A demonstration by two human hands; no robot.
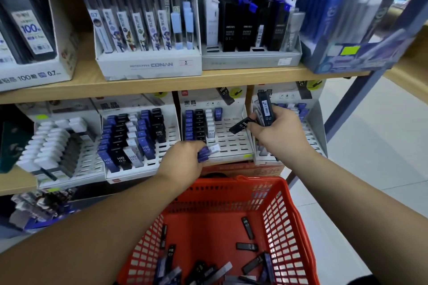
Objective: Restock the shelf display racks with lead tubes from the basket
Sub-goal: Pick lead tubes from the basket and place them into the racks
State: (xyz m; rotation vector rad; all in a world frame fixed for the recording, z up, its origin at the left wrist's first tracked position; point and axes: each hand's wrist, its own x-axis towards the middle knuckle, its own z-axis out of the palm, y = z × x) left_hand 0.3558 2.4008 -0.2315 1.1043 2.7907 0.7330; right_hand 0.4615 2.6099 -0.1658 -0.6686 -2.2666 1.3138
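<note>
Partly hidden: blue tubes (203,154), left hand (183,157); dark tubes (265,107), right hand (279,131).

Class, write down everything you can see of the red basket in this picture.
The basket is red plastic, with slotted walls, a solid floor and a thick rim; a handle seems folded along its right side. It sits upright, low before the racks, between the person's forearms. Loose black, blue and grey tubes lie scattered on its floor, mostly at the near end. The left forearm crosses its left rim; contact cannot be told.
</note>
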